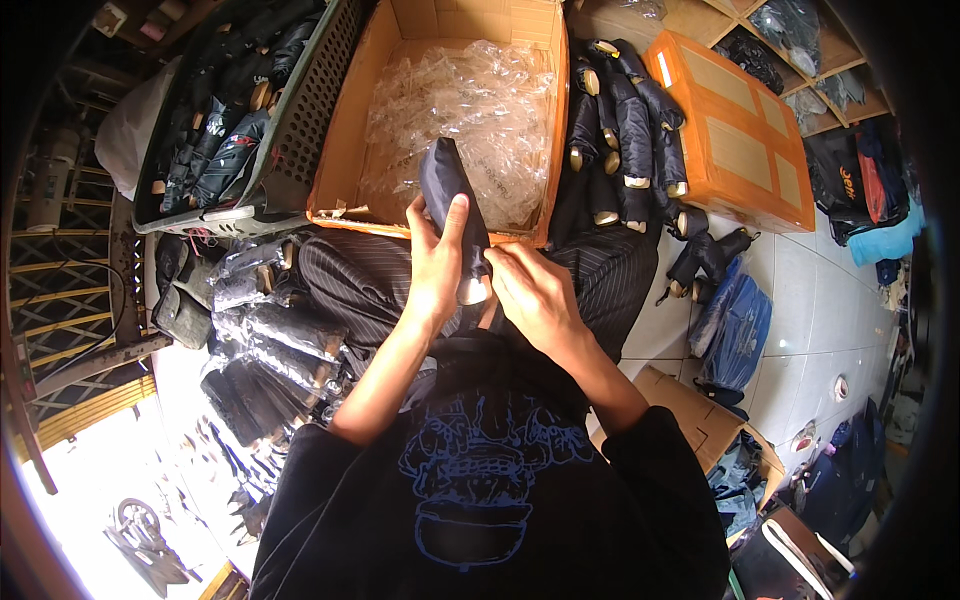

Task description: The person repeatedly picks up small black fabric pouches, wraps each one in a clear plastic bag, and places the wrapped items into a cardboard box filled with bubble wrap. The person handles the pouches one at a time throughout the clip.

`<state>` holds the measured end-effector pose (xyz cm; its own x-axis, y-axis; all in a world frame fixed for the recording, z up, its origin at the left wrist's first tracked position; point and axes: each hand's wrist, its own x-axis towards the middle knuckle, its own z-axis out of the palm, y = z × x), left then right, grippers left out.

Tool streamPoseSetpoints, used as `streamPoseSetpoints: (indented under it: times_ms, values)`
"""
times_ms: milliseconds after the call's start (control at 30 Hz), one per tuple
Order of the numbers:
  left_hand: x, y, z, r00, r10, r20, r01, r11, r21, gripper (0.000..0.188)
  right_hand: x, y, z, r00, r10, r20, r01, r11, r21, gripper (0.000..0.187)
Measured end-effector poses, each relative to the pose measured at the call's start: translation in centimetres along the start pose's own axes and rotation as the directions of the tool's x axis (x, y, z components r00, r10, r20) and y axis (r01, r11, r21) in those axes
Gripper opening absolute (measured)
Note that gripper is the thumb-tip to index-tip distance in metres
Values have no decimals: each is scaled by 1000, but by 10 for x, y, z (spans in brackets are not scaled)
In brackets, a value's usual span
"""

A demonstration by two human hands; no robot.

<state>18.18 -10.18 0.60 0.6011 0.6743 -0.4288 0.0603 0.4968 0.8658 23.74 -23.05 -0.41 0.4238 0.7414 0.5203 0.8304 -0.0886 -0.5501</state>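
Observation:
My left hand [437, 252] is wrapped around a compact folded umbrella [447, 180] in a black sleeve, its thumb lying along the near side. The umbrella slants upward over my lap, its pale handle end [473, 290] pointing toward me. Beside that lower end, my right hand [532, 292] is closed in a pinch at the sleeve's edge; whatever its fingertips hold is hidden. Just beyond my hands stands an open cardboard box [338, 165] with a heap of clear plastic bags [500, 110] inside.
A dark perforated crate [315, 110] full of black umbrellas stands at the left. Plastic-wrapped umbrellas [290, 330] lie beside my left leg. More black umbrellas [632, 130] are piled right of the box, near a taped orange carton [740, 125]. Blue packets [735, 330] rest on the tiled floor.

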Motion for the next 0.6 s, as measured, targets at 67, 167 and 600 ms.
streamPoseSetpoints:
  times_ms: [67, 167, 600]
  values:
    - [1, -1, -1, 999, -36, -2, 36, 999, -3, 60, 1, -1, -2, 1000, -5, 27, 5, 1000, -2, 30]
    - [12, -4, -14, 987, -138, 84, 134, 990, 48, 65, 4, 1, -7, 998, 6, 60, -7, 1000, 9, 29]
    - [13, -7, -11, 986, -151, 76, 154, 988, -23, 72, -3, 20, -10, 980, -158, 118, 162, 987, -18, 34]
